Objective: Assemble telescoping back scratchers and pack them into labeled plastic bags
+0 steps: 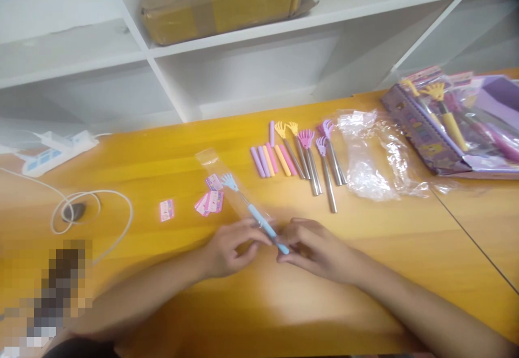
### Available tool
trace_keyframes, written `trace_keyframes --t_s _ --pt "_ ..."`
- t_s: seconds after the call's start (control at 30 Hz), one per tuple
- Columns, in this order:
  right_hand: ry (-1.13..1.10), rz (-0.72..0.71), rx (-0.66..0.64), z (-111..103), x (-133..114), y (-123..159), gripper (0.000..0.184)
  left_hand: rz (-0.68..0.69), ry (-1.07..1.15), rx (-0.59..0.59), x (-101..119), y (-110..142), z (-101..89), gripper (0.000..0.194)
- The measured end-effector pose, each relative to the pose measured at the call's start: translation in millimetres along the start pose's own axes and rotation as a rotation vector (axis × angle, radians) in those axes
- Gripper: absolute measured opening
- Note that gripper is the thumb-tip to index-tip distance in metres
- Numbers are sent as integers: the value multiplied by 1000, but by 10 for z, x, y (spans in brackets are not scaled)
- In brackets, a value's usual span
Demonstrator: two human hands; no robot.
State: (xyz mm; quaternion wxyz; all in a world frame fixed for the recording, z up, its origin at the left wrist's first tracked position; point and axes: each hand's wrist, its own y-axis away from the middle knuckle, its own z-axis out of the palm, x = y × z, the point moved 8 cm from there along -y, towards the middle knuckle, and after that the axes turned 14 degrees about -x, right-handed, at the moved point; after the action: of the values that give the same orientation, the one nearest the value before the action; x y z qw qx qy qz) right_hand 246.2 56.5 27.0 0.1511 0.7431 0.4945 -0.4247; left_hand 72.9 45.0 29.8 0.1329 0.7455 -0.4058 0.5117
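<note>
A light blue back scratcher (263, 220) with a hand-shaped head lies slantwise inside a clear plastic bag (208, 157). My left hand (237, 247) is closed at the near left side of the bag, its fingertips beside the blue handle. At the handle's near end, my right hand (314, 247) pinches the bag's end around the scratcher. Small pink printed cards (213, 201) lie close to the bag's left side, and a single card (166, 210) sits farther left. Beyond my hands are several metal back scratcher rods (327, 185) with yellow, pink and purple heads, beside loose coloured handle sleeves (267, 160).
Crumpled clear bags (365, 158) lie right of the rods. A purple display box (430, 131) holding bagged scratchers stands at the far right. On the left are a white power strip (60, 150) and a looped cable (130, 223). White shelving (251, 39) with a taped carton (227, 4) rises behind.
</note>
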Motion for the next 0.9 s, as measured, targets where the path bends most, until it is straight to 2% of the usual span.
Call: trace_keyframes --t_s 0.13,0.3,0.67,0.9 --pt "162 -111 13 4 -102 -12 27 49 -66 -27 84 -26 12 38" --pt "295 -130 32 -33 -143 18 31 24 -44 18 79 -34 -43 35" --pt "348 -143 176 -140 -203 4 12 103 -8 -108 297 -137 81 34" --pt "275 -110 237 -185 -212 -9 21 110 23 -126 263 -103 114 36"
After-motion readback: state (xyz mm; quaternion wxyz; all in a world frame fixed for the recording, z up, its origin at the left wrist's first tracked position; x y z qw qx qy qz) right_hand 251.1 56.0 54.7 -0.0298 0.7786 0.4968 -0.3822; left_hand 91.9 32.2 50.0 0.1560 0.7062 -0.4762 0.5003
